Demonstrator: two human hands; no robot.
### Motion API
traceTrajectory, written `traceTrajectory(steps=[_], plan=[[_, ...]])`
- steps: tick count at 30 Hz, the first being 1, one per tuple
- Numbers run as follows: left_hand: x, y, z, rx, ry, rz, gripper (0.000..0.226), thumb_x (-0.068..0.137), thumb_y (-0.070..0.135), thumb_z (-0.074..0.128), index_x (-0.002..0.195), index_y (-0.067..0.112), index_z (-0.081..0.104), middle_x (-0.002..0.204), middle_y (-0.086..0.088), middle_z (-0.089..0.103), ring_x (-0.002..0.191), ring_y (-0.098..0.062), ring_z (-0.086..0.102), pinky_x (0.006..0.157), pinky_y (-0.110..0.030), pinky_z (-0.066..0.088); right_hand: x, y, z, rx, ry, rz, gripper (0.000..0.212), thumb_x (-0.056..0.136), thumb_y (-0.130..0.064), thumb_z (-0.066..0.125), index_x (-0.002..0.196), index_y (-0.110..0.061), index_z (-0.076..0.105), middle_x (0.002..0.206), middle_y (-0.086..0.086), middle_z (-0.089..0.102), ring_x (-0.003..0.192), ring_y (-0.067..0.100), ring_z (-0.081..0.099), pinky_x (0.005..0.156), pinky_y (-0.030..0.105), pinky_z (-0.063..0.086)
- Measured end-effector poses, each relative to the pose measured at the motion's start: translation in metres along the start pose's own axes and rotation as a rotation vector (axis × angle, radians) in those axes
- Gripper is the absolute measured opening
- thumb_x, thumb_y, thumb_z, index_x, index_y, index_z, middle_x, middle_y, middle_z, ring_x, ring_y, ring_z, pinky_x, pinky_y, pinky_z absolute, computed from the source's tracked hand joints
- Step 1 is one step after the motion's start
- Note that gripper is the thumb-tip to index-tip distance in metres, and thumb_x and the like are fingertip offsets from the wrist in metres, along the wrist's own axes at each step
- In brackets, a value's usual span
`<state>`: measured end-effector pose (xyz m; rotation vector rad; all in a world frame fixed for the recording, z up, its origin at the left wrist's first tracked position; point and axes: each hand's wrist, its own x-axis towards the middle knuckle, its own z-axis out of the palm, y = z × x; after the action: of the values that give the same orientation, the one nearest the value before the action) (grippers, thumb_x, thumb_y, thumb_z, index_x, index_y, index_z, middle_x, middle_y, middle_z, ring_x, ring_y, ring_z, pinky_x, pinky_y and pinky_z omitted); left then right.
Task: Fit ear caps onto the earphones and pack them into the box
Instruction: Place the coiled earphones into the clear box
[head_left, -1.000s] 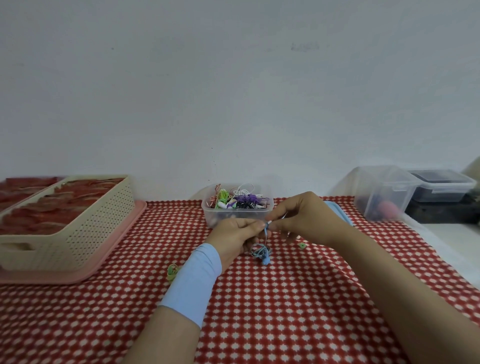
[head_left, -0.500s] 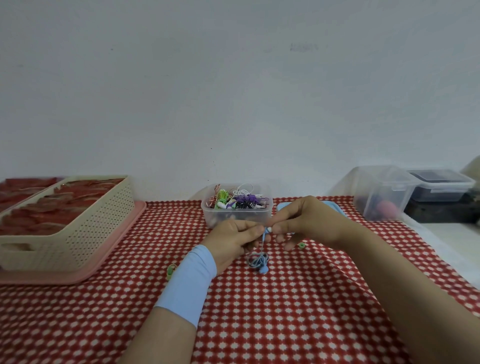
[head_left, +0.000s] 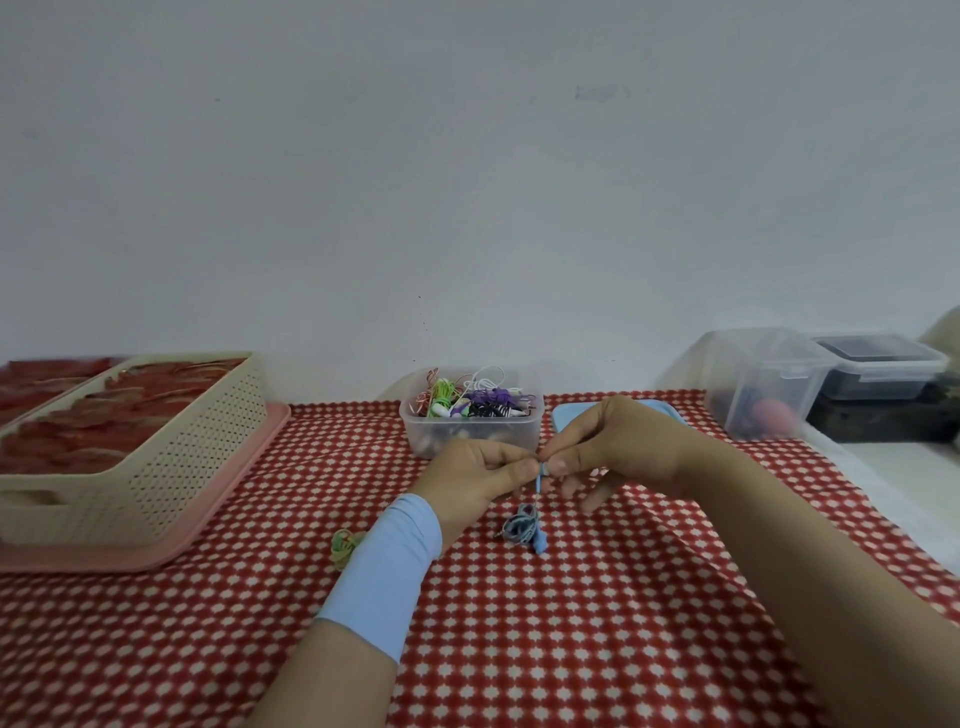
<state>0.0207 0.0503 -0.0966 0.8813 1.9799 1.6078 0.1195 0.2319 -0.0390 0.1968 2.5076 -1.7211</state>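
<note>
- The left hand (head_left: 478, 478) and right hand (head_left: 613, 447) meet above the middle of the tabletop (head_left: 519, 649), which is covered with a red-and-white patterned cloth
- Left fingers (head_left: 511, 462): thumb and forefinger pinch the blue earphone (head_left: 540, 475) at its upper end
- Right fingers (head_left: 558, 462): thumb and forefinger close on the same earphone tip from the opposite side, and the remaining fingers curl loosely downward. Whether an ear cap sits between them is too small to tell
- The earphone's coiled cable bundle (head_left: 522, 527) hangs directly below the pinch point. Contact with the cloth cannot be determined
- A clear container (head_left: 431, 436) holding mixed coloured earphones stands at the far edge, just behind the hands, with a blue lid (head_left: 563, 418) beside it on the right
- A green earphone bundle (head_left: 344, 545) lies on the cloth beside the left wrist's light-blue sleeve (head_left: 389, 566)
- A cream basket (head_left: 171, 467) sits on a pink tray (head_left: 223, 499) at the left edge
- A clear box (head_left: 763, 384) stands at the far right corner
</note>
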Motion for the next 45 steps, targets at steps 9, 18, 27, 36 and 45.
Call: traceTrajectory(steps=[9,18,27,36,45], plan=[[-0.004,0.0,0.001,0.045,-0.016,0.023,0.015,0.089,0.016,0.069,0.102,0.013,0.076,0.1,0.002,0.076,0.098,-0.009,0.07,0.088,-0.02,0.053,0.003,0.003,0.003,0.115,-0.07,0.201,0.009,0.086,-0.011,0.075,0.093,-0.011,0.081,0.088,0.009,0.078,0.071,0.018,0.073,0.059,0.03,0.062],[-0.005,0.002,0.003,-0.051,0.029,0.075,0.011,0.088,0.012,0.069,0.087,0.021,0.076,0.093,0.003,0.077,0.093,-0.008,0.07,0.088,-0.023,0.053,0.01,0.01,0.009,0.416,-0.133,0.308,0.024,0.073,-0.016,0.073,0.096,-0.012,0.07,0.074,0.001,0.074,0.064,0.012,0.074,0.053,0.028,0.061],[-0.004,0.004,0.008,-0.142,0.122,0.078,0.011,0.09,0.016,0.067,0.09,0.02,0.077,0.095,0.0,0.077,0.094,-0.012,0.069,0.091,-0.027,0.053,0.006,0.007,0.013,0.36,0.018,0.102,0.006,0.086,-0.012,0.073,0.084,-0.011,0.078,0.075,0.004,0.072,0.058,0.012,0.063,0.053,0.029,0.06],[0.001,-0.001,0.006,-0.24,0.156,-0.076,0.017,0.092,0.026,0.065,0.088,0.019,0.08,0.08,0.002,0.072,0.08,-0.014,0.062,0.093,-0.042,0.053,0.006,0.003,0.018,-0.023,0.244,-0.233,0.009,0.09,-0.007,0.075,0.097,-0.007,0.08,0.085,0.016,0.077,0.068,0.023,0.072,0.06,0.036,0.064],[-0.001,0.0,0.008,-0.233,0.127,-0.095,0.021,0.094,0.03,0.062,0.087,0.017,0.078,0.087,-0.001,0.076,0.083,-0.013,0.068,0.089,-0.036,0.055,0.006,0.005,0.016,-0.11,0.262,-0.242,0.007,0.085,-0.008,0.08,0.092,-0.009,0.08,0.078,0.009,0.077,0.067,0.019,0.073,0.064,0.039,0.064]])
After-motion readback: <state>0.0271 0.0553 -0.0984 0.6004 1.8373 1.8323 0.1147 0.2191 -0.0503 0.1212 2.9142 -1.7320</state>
